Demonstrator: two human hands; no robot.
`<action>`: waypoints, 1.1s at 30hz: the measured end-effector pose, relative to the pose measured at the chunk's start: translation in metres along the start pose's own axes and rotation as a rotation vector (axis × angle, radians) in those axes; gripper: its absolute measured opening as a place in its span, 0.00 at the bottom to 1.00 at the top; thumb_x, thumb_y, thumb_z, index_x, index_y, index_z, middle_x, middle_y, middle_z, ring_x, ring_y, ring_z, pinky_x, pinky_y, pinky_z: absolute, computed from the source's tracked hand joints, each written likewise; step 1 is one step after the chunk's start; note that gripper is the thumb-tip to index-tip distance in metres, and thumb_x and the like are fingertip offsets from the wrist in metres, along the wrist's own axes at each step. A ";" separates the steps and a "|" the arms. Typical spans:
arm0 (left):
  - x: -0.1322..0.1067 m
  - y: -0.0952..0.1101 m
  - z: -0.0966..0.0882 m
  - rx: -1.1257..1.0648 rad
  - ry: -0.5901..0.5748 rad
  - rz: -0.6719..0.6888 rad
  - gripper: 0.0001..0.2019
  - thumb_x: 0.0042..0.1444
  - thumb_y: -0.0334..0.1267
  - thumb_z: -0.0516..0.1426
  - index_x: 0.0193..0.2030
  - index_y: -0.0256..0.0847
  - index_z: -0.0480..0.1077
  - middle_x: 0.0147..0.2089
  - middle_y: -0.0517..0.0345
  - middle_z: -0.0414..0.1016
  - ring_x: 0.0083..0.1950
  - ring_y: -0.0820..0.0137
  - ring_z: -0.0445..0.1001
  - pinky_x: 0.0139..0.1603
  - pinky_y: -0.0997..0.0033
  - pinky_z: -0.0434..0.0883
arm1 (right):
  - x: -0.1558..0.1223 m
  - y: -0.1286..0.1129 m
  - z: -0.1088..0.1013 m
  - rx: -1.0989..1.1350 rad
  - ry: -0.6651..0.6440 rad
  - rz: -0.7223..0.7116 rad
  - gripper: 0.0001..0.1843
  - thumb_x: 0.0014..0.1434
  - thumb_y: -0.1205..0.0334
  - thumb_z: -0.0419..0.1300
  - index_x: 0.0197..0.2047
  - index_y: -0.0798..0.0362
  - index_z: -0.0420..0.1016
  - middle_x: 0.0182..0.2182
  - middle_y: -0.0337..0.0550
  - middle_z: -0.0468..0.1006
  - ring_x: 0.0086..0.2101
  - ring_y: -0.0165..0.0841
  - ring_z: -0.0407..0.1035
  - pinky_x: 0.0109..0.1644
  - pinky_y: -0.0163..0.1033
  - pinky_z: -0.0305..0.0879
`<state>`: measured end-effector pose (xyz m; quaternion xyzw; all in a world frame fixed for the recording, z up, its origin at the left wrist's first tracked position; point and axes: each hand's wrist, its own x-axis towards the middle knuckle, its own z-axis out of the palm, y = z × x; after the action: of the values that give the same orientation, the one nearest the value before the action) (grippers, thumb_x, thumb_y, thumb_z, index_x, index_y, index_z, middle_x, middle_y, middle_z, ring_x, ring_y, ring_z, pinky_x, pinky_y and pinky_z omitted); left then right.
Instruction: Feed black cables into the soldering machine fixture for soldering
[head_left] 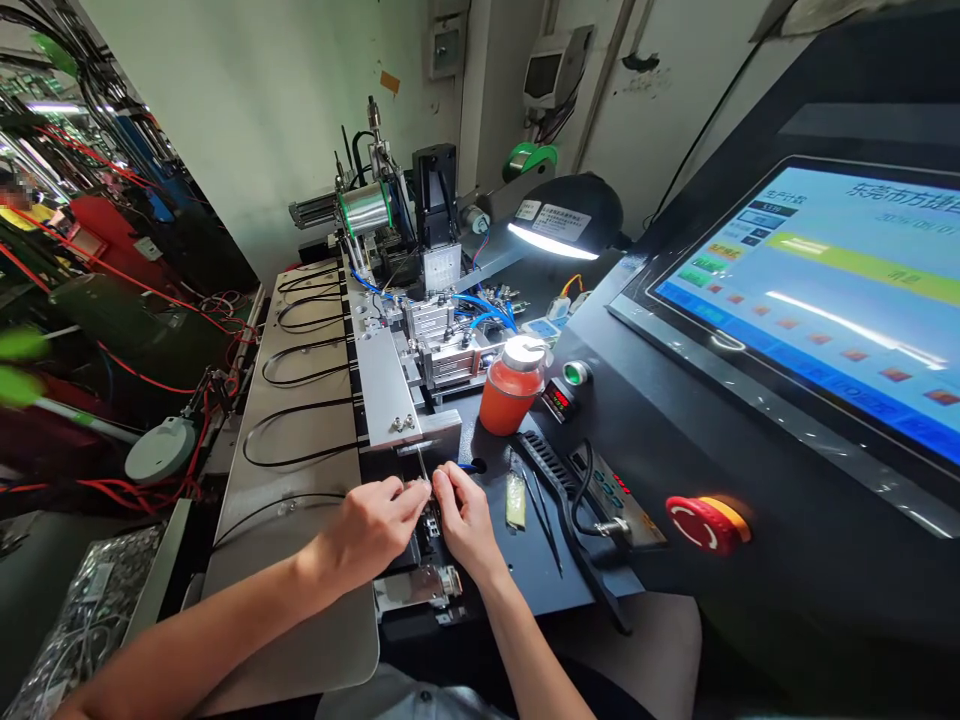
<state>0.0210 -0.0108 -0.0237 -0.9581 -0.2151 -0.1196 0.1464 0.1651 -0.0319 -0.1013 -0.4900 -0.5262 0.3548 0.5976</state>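
My left hand [373,528] and my right hand [463,517] meet fingertip to fingertip over a small metal fixture [422,580] at the near end of a conveyor track [352,350]. Both hands pinch something small and thin between thumb and forefinger; it looks like the end of a black cable [277,508] that loops out to the left. Several more black cable loops [300,440] lie along the grey tray [300,620] beside the track.
An orange bottle [511,392] with a white cap stands right of the track. Tweezers [541,505] and a small packet [515,500] lie near my right hand. A red emergency button [701,523], a touchscreen [817,290], a lit lamp [559,225] and a solder spool [365,208] surround the machine.
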 end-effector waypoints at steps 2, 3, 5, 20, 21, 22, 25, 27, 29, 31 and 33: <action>0.001 -0.001 0.000 0.026 -0.018 0.040 0.12 0.65 0.25 0.46 0.44 0.33 0.70 0.37 0.54 0.75 0.31 0.71 0.70 0.26 0.70 0.66 | 0.000 0.001 0.000 0.002 0.003 0.012 0.19 0.67 0.55 0.46 0.25 0.50 0.52 0.21 0.31 0.53 0.22 0.26 0.51 0.25 0.32 0.51; 0.002 -0.001 0.000 0.034 -0.019 0.052 0.12 0.65 0.24 0.46 0.43 0.33 0.70 0.37 0.55 0.75 0.30 0.71 0.70 0.25 0.70 0.66 | 0.000 0.001 0.000 0.003 0.003 0.017 0.19 0.67 0.54 0.46 0.25 0.50 0.52 0.21 0.31 0.53 0.22 0.26 0.50 0.25 0.32 0.51; 0.004 -0.002 0.000 0.045 -0.018 0.072 0.11 0.64 0.24 0.47 0.40 0.33 0.70 0.36 0.55 0.74 0.29 0.72 0.69 0.25 0.70 0.65 | 0.000 0.001 0.000 0.003 0.001 0.021 0.19 0.67 0.54 0.46 0.25 0.50 0.52 0.21 0.31 0.54 0.22 0.26 0.51 0.25 0.32 0.51; -0.012 -0.019 -0.014 -0.330 -0.292 -0.414 0.08 0.65 0.33 0.51 0.39 0.41 0.72 0.38 0.60 0.74 0.36 0.72 0.75 0.37 0.74 0.69 | -0.001 -0.013 -0.026 -0.298 0.008 -0.261 0.11 0.63 0.69 0.49 0.40 0.53 0.72 0.33 0.45 0.75 0.33 0.33 0.69 0.35 0.36 0.65; -0.011 -0.020 -0.014 -0.319 -0.312 -0.416 0.08 0.65 0.33 0.51 0.39 0.41 0.71 0.38 0.60 0.74 0.36 0.71 0.75 0.36 0.73 0.69 | -0.003 -0.014 -0.026 -0.326 -0.007 -0.304 0.12 0.62 0.71 0.49 0.41 0.52 0.72 0.34 0.45 0.76 0.34 0.33 0.70 0.35 0.36 0.66; -0.011 -0.020 -0.013 -0.311 -0.327 -0.416 0.09 0.66 0.34 0.50 0.39 0.41 0.71 0.38 0.60 0.74 0.36 0.71 0.75 0.36 0.73 0.68 | -0.004 -0.015 -0.026 -0.348 -0.017 -0.330 0.13 0.62 0.73 0.49 0.40 0.52 0.72 0.33 0.45 0.76 0.34 0.33 0.70 0.35 0.36 0.67; -0.010 -0.019 -0.011 -0.299 -0.352 -0.413 0.09 0.66 0.35 0.50 0.38 0.41 0.71 0.38 0.60 0.73 0.36 0.71 0.75 0.36 0.73 0.67 | -0.008 -0.015 -0.024 -0.400 -0.017 -0.358 0.14 0.61 0.75 0.49 0.40 0.52 0.72 0.33 0.44 0.76 0.34 0.33 0.70 0.36 0.37 0.68; -0.010 -0.019 -0.011 -0.287 -0.361 -0.408 0.10 0.67 0.36 0.50 0.38 0.41 0.71 0.37 0.60 0.73 0.35 0.71 0.75 0.35 0.73 0.66 | -0.009 -0.015 -0.024 -0.435 0.008 -0.380 0.14 0.61 0.76 0.49 0.41 0.52 0.72 0.33 0.45 0.76 0.34 0.34 0.71 0.37 0.37 0.69; -0.010 -0.019 -0.011 -0.279 -0.369 -0.405 0.10 0.67 0.36 0.50 0.37 0.41 0.71 0.37 0.60 0.72 0.35 0.71 0.74 0.34 0.73 0.66 | -0.010 -0.018 -0.028 -0.467 0.076 -0.397 0.14 0.61 0.76 0.50 0.43 0.52 0.73 0.35 0.45 0.76 0.35 0.34 0.71 0.38 0.38 0.69; -0.011 -0.020 -0.012 -0.282 -0.374 -0.403 0.10 0.66 0.36 0.50 0.37 0.41 0.71 0.37 0.60 0.72 0.35 0.71 0.74 0.34 0.73 0.66 | -0.011 -0.022 -0.033 -0.476 0.174 -0.389 0.14 0.62 0.75 0.50 0.45 0.52 0.72 0.34 0.45 0.76 0.34 0.34 0.72 0.37 0.38 0.69; -0.012 -0.019 -0.012 -0.287 -0.374 -0.401 0.10 0.66 0.35 0.50 0.37 0.41 0.71 0.37 0.60 0.72 0.34 0.71 0.74 0.34 0.73 0.66 | -0.014 -0.027 -0.038 -0.463 0.263 -0.360 0.14 0.63 0.75 0.50 0.46 0.52 0.72 0.31 0.42 0.75 0.31 0.32 0.71 0.35 0.36 0.68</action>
<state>0.0003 -0.0027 -0.0113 -0.9129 -0.4039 0.0029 -0.0589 0.1974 -0.0607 -0.0779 -0.5538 -0.5894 0.0480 0.5862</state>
